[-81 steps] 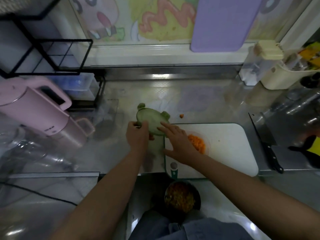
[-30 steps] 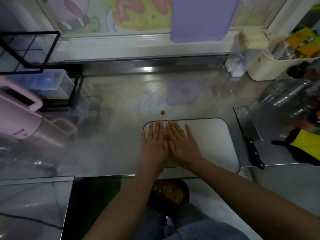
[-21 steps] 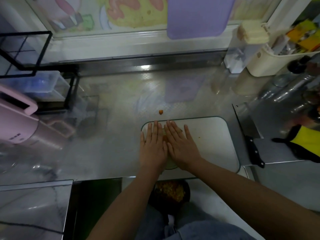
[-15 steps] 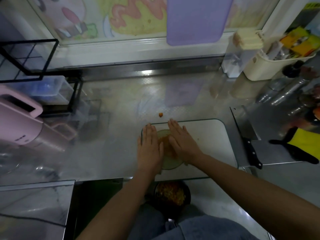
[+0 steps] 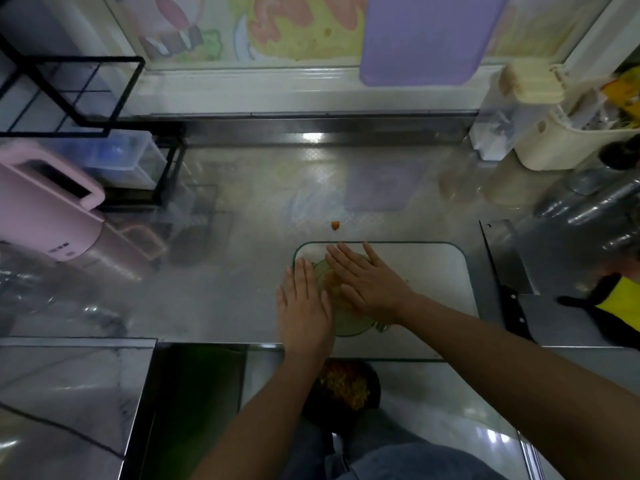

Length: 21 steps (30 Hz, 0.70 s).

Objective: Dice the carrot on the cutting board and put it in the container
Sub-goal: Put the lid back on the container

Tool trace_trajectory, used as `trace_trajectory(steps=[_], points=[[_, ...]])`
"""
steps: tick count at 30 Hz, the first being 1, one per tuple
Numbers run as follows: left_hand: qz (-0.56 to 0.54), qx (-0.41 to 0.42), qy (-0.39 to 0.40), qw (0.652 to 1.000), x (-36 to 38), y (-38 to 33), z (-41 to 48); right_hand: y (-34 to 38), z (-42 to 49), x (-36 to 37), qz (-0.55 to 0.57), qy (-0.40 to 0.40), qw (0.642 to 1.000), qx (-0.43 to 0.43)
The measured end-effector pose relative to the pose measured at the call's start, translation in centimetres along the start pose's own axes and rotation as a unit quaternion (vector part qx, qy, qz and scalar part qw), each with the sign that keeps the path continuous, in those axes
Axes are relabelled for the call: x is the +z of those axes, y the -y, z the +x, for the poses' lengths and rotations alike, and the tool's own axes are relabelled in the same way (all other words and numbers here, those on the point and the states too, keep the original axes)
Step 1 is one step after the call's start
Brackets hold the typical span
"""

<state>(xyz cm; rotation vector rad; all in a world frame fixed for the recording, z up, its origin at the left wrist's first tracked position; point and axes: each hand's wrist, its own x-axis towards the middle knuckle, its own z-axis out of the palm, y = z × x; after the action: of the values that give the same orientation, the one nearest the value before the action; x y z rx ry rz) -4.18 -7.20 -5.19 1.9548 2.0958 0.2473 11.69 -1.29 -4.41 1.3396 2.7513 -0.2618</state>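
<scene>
Steel counter (image 5: 225, 278) carries the white cutting board (image 5: 440, 271), where the green container (image 5: 349, 323) sits, diced carrot showing orange through it. Left hand (image 5: 304, 299) and right hand (image 5: 369, 284) lie flat on top, fingers straight, gripping nothing, apparently sealing the lid. Next probably comes firm, even pressure around the rim, and the stray carrot piece (image 5: 335, 225) needs collecting

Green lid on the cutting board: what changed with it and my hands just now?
The round green lid, first held up tilted by the left hand, now lies on the container. Both hands pressed it side by side; the left has since slid to its left edge, the right hand stays flat on top. White cutting board, stray carrot bit and black-handled knife unchanged.
</scene>
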Motion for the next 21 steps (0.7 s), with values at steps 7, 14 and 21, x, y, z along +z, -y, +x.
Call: trace_trajectory(steps=[7, 14, 21], points=[[0.025, 0.087, 0.025, 0.996, -1.9, 0.7, 1.8, 2.3, -0.8, -0.2, 0.048, -0.115, 0.978, 0.170], [0.066, 0.126, 0.042, 0.989, -0.7, 0.0, 4.3, 5.2, -1.7, 1.6, 0.064, -0.124, 0.939, 0.315], [0.076, 0.137, 0.050, 0.986, -0.2, -0.6, 4.4, 5.6, -1.3, 2.6, 0.081, -0.124, 0.935, 0.321]])
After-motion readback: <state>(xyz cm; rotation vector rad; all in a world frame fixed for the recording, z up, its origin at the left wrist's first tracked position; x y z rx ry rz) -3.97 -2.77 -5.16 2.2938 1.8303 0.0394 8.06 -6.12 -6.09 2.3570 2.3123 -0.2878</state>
